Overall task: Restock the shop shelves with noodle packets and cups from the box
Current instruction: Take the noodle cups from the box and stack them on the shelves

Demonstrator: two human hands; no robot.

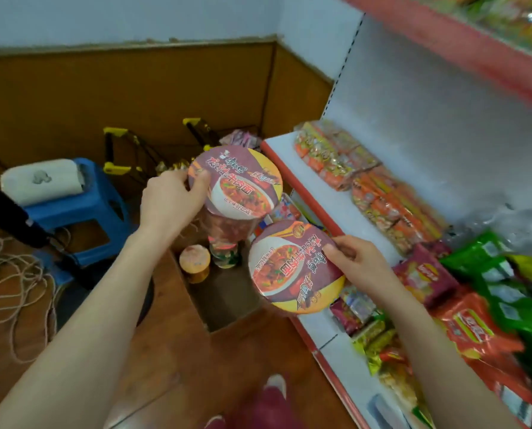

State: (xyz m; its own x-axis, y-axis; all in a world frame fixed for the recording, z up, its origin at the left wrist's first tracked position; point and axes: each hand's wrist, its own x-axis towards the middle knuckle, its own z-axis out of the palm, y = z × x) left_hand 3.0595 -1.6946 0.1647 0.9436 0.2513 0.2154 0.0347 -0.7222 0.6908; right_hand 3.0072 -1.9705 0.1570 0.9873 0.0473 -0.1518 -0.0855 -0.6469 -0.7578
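My left hand grips a purple-lidded noodle cup by its rim, held above the open cardboard box on the floor. My right hand grips a second cup of the same kind, lid towards me, beside the front edge of the white shelf. Two more cups stand in the box: a small gold one and a clear-wrapped one. Orange noodle packets lie in rows at the back of the shelf.
Red and green snack bags crowd the shelf's right part. A red-edged upper shelf hangs overhead. On the floor at left stand a blue stool, a yellow-and-black trolley frame and loose cord. My foot is below.
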